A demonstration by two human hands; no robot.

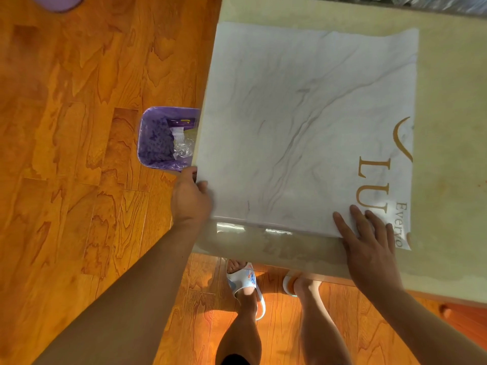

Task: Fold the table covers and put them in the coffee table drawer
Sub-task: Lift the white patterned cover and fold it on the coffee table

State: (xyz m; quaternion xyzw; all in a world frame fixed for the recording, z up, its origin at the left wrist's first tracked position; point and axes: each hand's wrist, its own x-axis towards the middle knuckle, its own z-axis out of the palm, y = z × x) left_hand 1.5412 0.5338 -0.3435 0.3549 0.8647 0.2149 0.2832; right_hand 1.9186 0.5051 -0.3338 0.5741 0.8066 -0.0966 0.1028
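Observation:
A white marble-patterned table cover (303, 122) with gold lettering lies flat on the beige coffee table (448, 127), folded along its near edge. My left hand (191, 197) grips the cover's near left corner, thumb on top, at the table's left edge. My right hand (366, 238) presses flat on the cover's near right part, fingers spread beside the gold letters. No drawer is in view.
A purple bin (164, 138) lined with a bag and holding rubbish stands on the wooden floor (79, 127) against the table's left side. My feet in slippers (245, 283) stand under the table's near edge. Something purple (56, 2) sits at the top left.

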